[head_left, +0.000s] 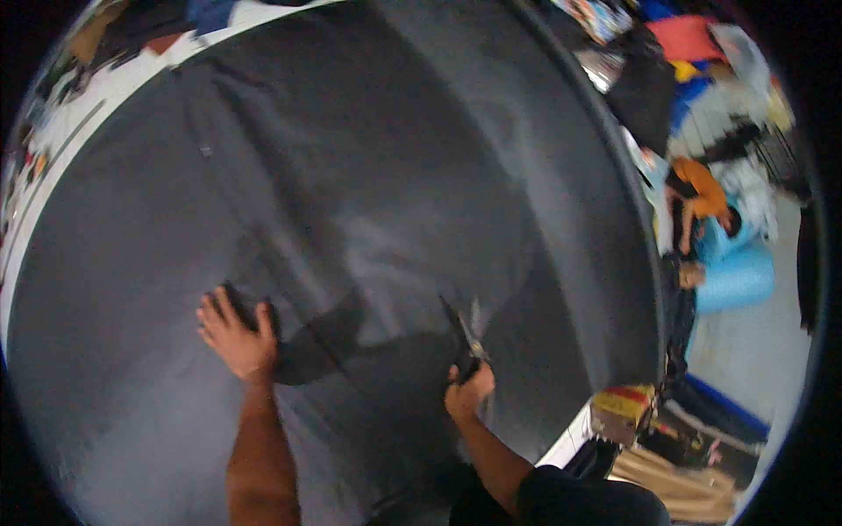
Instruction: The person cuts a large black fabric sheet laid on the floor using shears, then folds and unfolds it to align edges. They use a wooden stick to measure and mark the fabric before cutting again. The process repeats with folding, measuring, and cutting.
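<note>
A wide sheet of dark grey fabric point(395, 158) lies spread before me, with soft folds and a long crease line running down toward the middle. My left hand point(237, 335) rests flat on it at the left, fingers spread, holding nothing. At centre right, my right hand point(471, 392) grips a pair of scissors point(474, 344) by the black handles. The blades stand apart and point away from me over the fabric. Whether any cloth lies between them is hard to make out.
A white edge point(48, 175) curves along the left. On the right, a person in an orange top point(702, 188) bends beside a light blue roll point(737, 279). Nearer are a red and yellow cardboard box point(621, 412) and brown cardboard point(675, 480). Mixed bags and cloth pile up at the upper right.
</note>
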Demonstrator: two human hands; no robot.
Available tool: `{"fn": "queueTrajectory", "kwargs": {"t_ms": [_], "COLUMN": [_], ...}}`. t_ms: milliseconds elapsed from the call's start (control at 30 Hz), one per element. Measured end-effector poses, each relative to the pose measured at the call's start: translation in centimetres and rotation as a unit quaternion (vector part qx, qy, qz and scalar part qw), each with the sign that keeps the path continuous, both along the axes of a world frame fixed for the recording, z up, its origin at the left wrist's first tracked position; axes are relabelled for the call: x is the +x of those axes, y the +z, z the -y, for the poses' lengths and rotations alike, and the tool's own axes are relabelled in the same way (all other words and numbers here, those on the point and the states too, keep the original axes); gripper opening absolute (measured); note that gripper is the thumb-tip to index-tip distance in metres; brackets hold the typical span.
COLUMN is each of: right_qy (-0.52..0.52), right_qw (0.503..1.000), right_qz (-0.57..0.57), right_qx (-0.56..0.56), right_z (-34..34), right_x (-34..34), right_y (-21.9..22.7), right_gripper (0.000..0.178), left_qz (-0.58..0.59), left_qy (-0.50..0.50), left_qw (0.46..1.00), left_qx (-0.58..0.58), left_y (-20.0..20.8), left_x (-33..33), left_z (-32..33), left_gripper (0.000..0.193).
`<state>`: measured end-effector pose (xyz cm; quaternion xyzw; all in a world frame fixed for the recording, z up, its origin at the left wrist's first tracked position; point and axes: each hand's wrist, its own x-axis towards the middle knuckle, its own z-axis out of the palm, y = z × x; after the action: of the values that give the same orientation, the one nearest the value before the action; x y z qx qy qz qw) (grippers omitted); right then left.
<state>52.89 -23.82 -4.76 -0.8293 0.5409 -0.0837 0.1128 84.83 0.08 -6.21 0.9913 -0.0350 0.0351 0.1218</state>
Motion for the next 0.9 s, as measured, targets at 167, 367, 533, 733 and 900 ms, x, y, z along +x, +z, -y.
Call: {"fn": "queueTrajectory", "kwargs": {"t_ms": [167, 367, 533, 733, 900], "right_qy": [0.055, 0.071, 0.094, 0.121, 0.046], "right_qw": [0.995, 0.995, 0.974, 0.942, 0.98], "right_qz": [0.081, 0.074, 0.199, 0.184, 0.04], "right_qx": [-0.01, -0.008, 0.057, 0.251, 0.187], "right_z": [0.2, 0.0, 0.6, 0.0, -0.4], "right_x": [0.7, -1.2, -4.2, -22.4, -48.1], "right_y": [1.0, -0.6, 0.2, 10.1, 7.9], "right_gripper": [0.051, 0.069, 0.064, 0.041, 0.046], "left_qz": [0.018, 0.094, -0.089, -0.372, -0.431], "left_qy": [-0.007, -0.131, -0.22, -0.031, 0.242], "left_qw": [1.0, 0.933, 0.944, 0.917, 0.852], "left_qx": [0.024, -0.321, -0.23, -0.145, -0.169], "left_y": [-3.5, 7.3, 13.6, 12.5, 8.3], "left_x": [0.9, -1.0, -23.1, -54.6, -75.3], "left_z": [-2.7, -6.8, -10.1, -34.6, -42.7], "left_gripper": [0.075, 0.065, 0.061, 0.061, 0.053]}}
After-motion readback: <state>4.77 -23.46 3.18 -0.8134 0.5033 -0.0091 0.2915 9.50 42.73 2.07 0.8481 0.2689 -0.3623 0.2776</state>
